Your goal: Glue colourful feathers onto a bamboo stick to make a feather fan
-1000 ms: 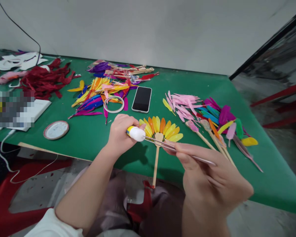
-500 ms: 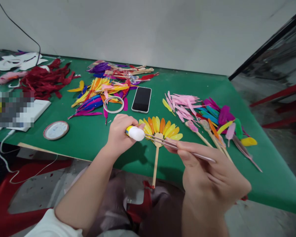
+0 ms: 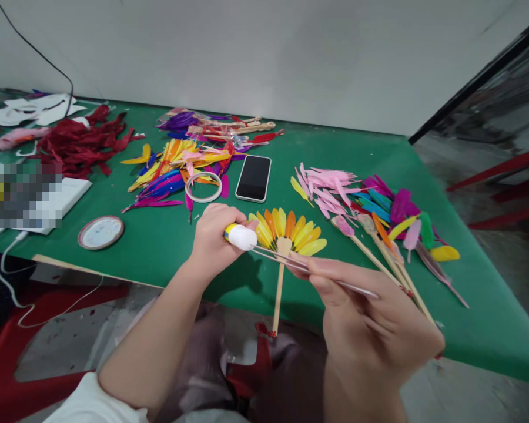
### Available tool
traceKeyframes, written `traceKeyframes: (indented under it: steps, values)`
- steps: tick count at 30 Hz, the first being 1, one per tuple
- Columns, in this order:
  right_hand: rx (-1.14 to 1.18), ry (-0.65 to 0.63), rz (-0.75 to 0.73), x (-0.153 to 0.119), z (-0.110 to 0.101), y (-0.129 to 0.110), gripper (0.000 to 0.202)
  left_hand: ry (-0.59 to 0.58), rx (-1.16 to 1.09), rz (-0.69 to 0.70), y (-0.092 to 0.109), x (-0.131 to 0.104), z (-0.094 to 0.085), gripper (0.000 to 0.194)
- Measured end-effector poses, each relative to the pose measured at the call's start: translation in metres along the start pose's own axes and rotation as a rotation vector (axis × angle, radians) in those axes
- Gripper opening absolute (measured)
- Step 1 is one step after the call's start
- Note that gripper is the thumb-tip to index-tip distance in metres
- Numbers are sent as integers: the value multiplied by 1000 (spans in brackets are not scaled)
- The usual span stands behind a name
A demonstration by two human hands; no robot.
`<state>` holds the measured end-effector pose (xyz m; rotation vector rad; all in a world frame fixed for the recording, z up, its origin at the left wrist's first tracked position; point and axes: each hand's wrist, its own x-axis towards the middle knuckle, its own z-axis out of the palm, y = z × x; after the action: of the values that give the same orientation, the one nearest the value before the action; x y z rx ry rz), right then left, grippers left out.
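My left hand (image 3: 216,238) is wrapped round a small glue bottle (image 3: 242,237) with a white top and a yellow and blue body, its top tipped toward the right. Between the fingers of my right hand (image 3: 379,311) is a pair of metal tweezers (image 3: 308,270). Their tips reach the white top of the bottle; whether they touch it or pinch something there I cannot tell. Behind the tweezers lies a feather fan (image 3: 284,244) with yellow and orange feathers spread round a wooden stick head, its handle pointing toward me over the table edge.
A phone (image 3: 253,178) and a tape roll (image 3: 203,187) lie beyond my hands, by piled coloured feathers (image 3: 167,176). Pink feathers (image 3: 330,182) and more wooden sticks (image 3: 379,255) are on the right. Dark red strips (image 3: 83,141) and a round lid (image 3: 100,232) are leftward.
My right hand has moved slightly left, bringing the tweezer tips from the right edge of the bottle's white top onto it. My left hand and the fan have stayed put.
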<state>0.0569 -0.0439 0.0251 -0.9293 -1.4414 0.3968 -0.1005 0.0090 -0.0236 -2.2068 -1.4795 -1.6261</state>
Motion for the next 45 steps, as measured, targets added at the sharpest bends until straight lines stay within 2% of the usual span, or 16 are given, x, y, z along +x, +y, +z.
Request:
traceKeyframes:
  steps: [4, 9, 13, 18, 23, 25, 28, 29, 32, 34, 38, 41, 43, 45]
  values:
    - [5, 59, 12, 0, 0, -1, 16, -3, -8, 2, 1, 0, 0, 22]
    - [1, -15, 3, 0, -1, -1, 16, 4, -7, 12, 2, 0, 1, 22]
    - [-1, 49, 25, 1, -2, -1, 18, 1, -1, 15, 2, 0, 2, 22]
    - [74, -26, 46, 0, -3, -3, 27, 9, 4, 10, 1, 0, 3, 20]
    - [51, 71, 88, 1, -5, -3, 22, -12, 0, -15, 3, -1, 3, 21]
    - [53, 16, 75, 2, -8, -1, 24, -16, 4, -24, 3, -1, 4, 23]
    - [47, -138, 25, 3, -13, 1, 30, -14, 5, -25, 4, -1, 4, 24]
    - [38, -138, 18, 3, -13, 2, 30, -13, 4, -26, 4, -1, 4, 24]
    - [19, 23, 47, 4, -12, 2, 25, -11, 7, -34, 4, -2, 5, 24]
    - [31, 55, 61, 4, -12, 3, 23, -10, 8, -38, 5, -2, 5, 24]
    - [18, -108, 52, 3, -16, 5, 26, -8, 8, -50, 6, -1, 5, 24]
    - [10, -148, 21, 3, -18, 4, 29, -5, 12, -51, 6, 0, 6, 26]
    - [33, -111, 26, 3, -15, 3, 29, -6, 11, -51, 7, 0, 5, 26]
    - [59, -17, 67, 3, -12, 2, 26, -7, 9, -57, 7, 0, 4, 25]
